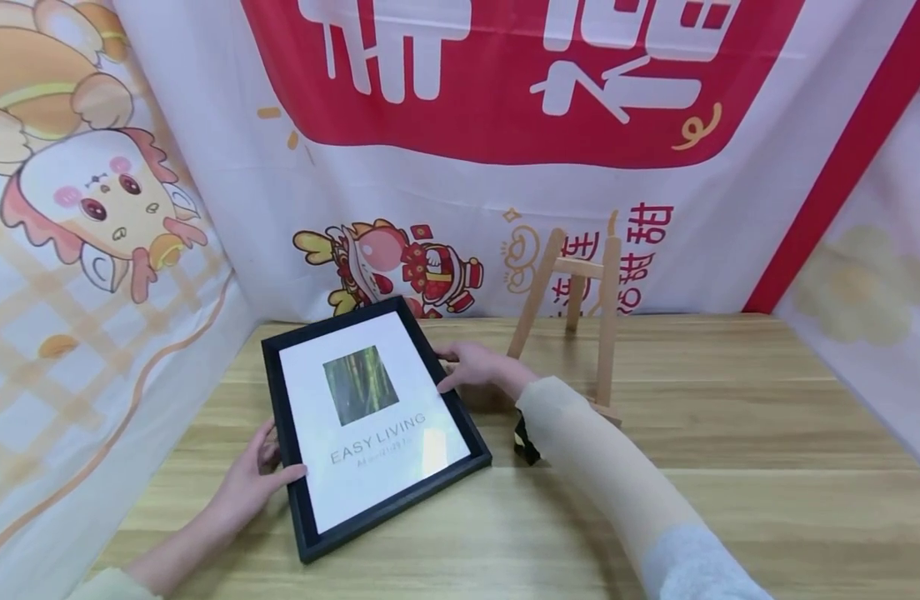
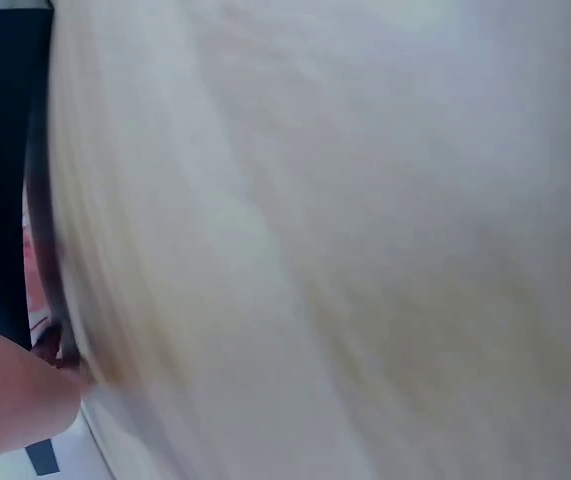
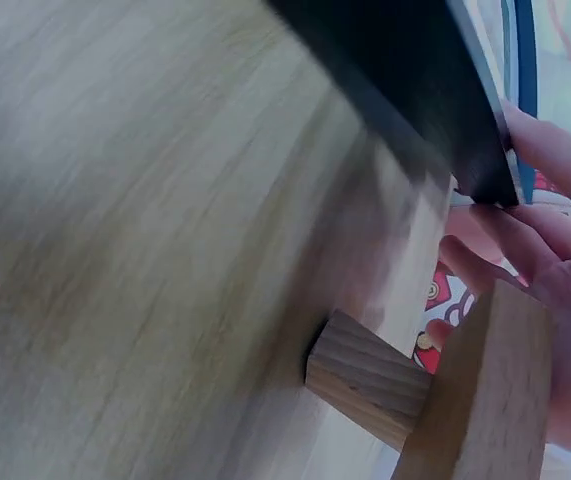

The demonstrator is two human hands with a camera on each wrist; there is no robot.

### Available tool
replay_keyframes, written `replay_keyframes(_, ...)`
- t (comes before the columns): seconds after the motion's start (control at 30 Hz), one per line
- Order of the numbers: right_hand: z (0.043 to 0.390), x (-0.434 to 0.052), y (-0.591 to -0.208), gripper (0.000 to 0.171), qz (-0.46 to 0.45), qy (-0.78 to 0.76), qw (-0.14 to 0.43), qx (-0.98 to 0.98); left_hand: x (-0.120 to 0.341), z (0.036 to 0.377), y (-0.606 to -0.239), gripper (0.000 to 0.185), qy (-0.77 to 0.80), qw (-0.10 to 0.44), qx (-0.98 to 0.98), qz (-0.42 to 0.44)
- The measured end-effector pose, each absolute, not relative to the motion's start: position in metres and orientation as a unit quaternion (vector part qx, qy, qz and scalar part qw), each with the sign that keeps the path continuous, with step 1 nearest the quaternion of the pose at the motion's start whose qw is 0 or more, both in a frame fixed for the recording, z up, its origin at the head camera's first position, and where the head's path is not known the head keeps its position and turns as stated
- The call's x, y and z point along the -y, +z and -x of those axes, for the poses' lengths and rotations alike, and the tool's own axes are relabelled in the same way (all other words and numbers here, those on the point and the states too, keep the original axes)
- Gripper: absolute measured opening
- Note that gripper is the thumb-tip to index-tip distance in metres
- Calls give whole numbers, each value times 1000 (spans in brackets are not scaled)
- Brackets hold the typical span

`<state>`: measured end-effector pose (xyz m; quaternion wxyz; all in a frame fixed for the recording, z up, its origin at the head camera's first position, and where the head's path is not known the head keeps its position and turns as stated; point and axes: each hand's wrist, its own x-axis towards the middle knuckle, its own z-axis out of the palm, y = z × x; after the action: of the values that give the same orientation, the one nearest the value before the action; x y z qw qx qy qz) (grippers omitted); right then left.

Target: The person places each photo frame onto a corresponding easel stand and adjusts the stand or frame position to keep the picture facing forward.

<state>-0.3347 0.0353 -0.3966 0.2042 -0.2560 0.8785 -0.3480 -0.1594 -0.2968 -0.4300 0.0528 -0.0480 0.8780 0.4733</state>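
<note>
- Head view: a black frame (image 1: pixel 370 421) lies flat on the wooden counter (image 1: pixel 730 467), left of the middle, turned at a slant. It holds a white sheet with a small green picture and the words EASY LIVING.
- The left hand (image 1: pixel 259 475) grips the frame's near left edge, thumb on top of the black border and fingers curled at the side.
- The right hand (image 1: pixel 478 365) rests on the frame's far right edge, fingers bent against the border.
- A small wooden easel (image 1: pixel 580 308) stands upright just right of the right hand, close behind the wrist, apart from the frame.
- A cartoon-printed red and white cloth (image 1: pixel 460 125) hangs behind the counter and down both sides.
- Left wrist view: mostly blurred pale counter (image 2: pixel 345 240). The frame's black edge (image 2: pixel 0 170) runs down the left side, with part of a finger (image 2: pixel 5 400) at the bottom left corner. How the hand closes cannot be told here.
- Right wrist view: the frame's dark corner (image 3: pixel 415 90) lies on the counter (image 3: pixel 135 250), blurred. The right hand's fingers (image 3: pixel 555 160) curl against that corner, touching its edge.
- An easel leg and its crossbar (image 3: pixel 375 380) stand in front of the palm, just beside the frame's corner.
</note>
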Motion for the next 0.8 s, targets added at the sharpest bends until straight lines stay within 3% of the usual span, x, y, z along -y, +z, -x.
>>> replay_keyframes(0.4, 333, -41, -397, 72, 227, -439, 217, -842, 289, 158, -425, 100, 601, 18, -798, 44)
replay_keyframes(0.8, 325, -41, -384, 69, 240, -531, 139, -801, 288, 165, -396, 95, 582, -51, -812, 4)
